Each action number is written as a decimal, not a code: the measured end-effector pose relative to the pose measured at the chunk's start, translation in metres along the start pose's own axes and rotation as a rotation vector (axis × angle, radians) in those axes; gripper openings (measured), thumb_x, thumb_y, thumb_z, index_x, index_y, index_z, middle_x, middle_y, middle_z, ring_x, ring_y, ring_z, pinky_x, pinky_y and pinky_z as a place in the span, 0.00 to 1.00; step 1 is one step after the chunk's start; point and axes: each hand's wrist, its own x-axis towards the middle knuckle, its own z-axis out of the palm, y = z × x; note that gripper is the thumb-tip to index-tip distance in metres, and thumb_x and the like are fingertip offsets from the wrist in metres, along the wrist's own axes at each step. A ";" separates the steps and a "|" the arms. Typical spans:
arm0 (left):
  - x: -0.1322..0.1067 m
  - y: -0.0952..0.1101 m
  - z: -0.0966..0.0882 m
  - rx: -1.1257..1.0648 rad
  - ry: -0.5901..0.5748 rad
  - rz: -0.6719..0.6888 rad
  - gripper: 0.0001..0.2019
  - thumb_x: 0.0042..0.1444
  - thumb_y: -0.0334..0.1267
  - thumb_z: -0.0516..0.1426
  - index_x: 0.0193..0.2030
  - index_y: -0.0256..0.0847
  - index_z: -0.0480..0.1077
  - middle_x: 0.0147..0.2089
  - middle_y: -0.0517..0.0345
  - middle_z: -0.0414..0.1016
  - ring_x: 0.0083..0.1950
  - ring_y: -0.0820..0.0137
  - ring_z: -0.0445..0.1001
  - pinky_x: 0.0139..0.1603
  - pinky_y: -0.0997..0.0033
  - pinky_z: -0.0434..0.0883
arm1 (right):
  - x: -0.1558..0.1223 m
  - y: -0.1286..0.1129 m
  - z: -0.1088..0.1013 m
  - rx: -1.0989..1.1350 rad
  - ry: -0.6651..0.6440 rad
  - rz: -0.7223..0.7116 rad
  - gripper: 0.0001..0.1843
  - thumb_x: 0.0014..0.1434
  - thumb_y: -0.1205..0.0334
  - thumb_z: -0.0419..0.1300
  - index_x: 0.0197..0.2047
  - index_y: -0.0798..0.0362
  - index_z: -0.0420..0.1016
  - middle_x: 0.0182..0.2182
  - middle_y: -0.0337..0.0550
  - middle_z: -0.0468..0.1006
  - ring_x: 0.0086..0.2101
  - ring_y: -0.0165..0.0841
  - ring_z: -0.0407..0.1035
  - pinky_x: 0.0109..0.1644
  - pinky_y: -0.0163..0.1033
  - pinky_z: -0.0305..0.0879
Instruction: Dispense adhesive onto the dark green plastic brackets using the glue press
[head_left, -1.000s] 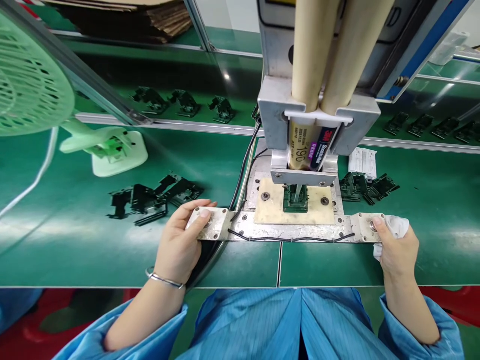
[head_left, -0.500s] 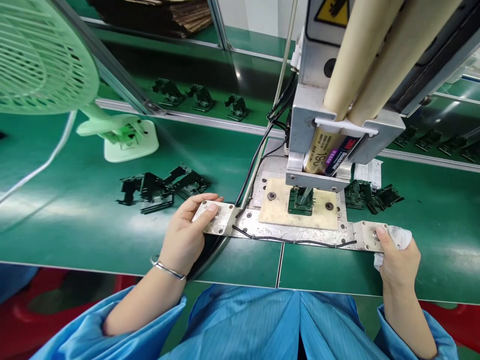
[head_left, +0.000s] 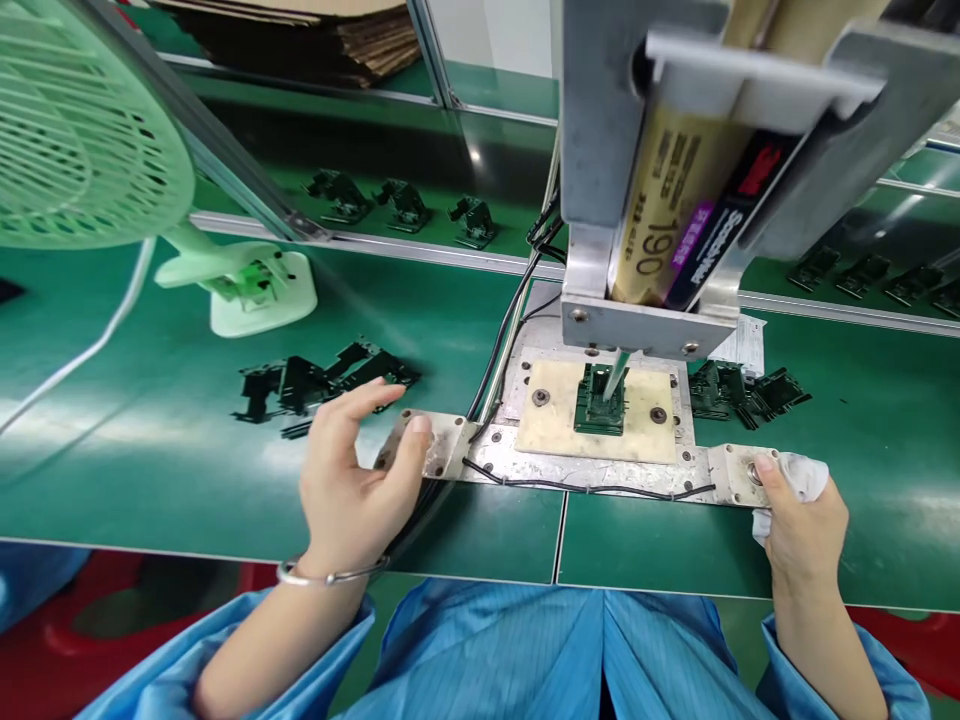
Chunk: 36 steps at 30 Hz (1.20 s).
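Note:
My left hand (head_left: 364, 480) is open, thumb and fingers apart, at the left button box (head_left: 442, 445) of the metal base; its thumb is by the button, and whether it touches is unclear. Closed around a crumpled white cloth (head_left: 804, 478), my right hand (head_left: 810, 525) has its thumb against the button of the right button box (head_left: 742, 475). Between the boxes, a small dark green plastic part (head_left: 591, 412) sits in a cream fixture plate (head_left: 551, 425). Over it, a thin nozzle (head_left: 616, 378) slants down from a dispenser holding two glue cartridges (head_left: 667, 210).
Loose dark frames (head_left: 300, 385) lie left of the base, and more dark parts (head_left: 720, 390) lie right, near a white label (head_left: 742, 345). A green fan (head_left: 262, 290) stands at left. Behind runs a ledge with several dark parts (head_left: 405, 205). Black cables (head_left: 499, 345) run beside the base.
The dispenser head with its cartridges has risen above the fixture. My left hand has let go of the left box, its fingers lifting and spreading. My right hand stays in place.

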 end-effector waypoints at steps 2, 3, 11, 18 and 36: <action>-0.001 0.018 0.004 0.035 -0.091 0.154 0.19 0.57 0.41 0.63 0.54 0.41 0.70 0.58 0.48 0.71 0.64 0.55 0.68 0.70 0.51 0.60 | 0.000 0.000 0.000 -0.005 0.002 0.016 0.27 0.42 0.45 0.76 0.35 0.56 0.74 0.29 0.41 0.74 0.29 0.35 0.68 0.30 0.39 0.68; 0.000 0.026 0.008 0.019 -0.206 0.182 0.21 0.58 0.41 0.62 0.57 0.41 0.69 0.59 0.47 0.71 0.63 0.55 0.69 0.69 0.51 0.61 | 0.000 0.000 0.000 -0.007 0.002 0.024 0.27 0.42 0.44 0.76 0.35 0.56 0.74 0.29 0.41 0.74 0.28 0.35 0.68 0.29 0.39 0.68; 0.021 0.061 0.074 -0.112 -0.887 0.064 0.42 0.51 0.50 0.67 0.68 0.40 0.55 0.70 0.41 0.63 0.69 0.51 0.64 0.70 0.45 0.61 | -0.003 0.000 -0.003 -0.038 -0.011 0.029 0.28 0.43 0.43 0.75 0.35 0.55 0.74 0.28 0.41 0.74 0.27 0.34 0.67 0.25 0.37 0.65; 0.022 0.072 0.085 -0.218 -0.831 -0.036 0.32 0.50 0.48 0.67 0.59 0.38 0.67 0.59 0.43 0.75 0.60 0.54 0.74 0.66 0.48 0.68 | -0.005 -0.006 -0.002 -0.012 -0.043 0.005 0.28 0.43 0.43 0.76 0.36 0.56 0.73 0.29 0.41 0.75 0.28 0.34 0.68 0.28 0.37 0.65; -0.028 0.099 0.067 -0.417 -1.041 -0.165 0.26 0.37 0.53 0.73 0.41 0.44 0.77 0.39 0.54 0.83 0.40 0.59 0.82 0.42 0.64 0.80 | -0.072 -0.121 0.014 -0.059 -1.023 -0.255 0.09 0.65 0.54 0.54 0.41 0.50 0.69 0.31 0.39 0.77 0.31 0.34 0.72 0.36 0.35 0.67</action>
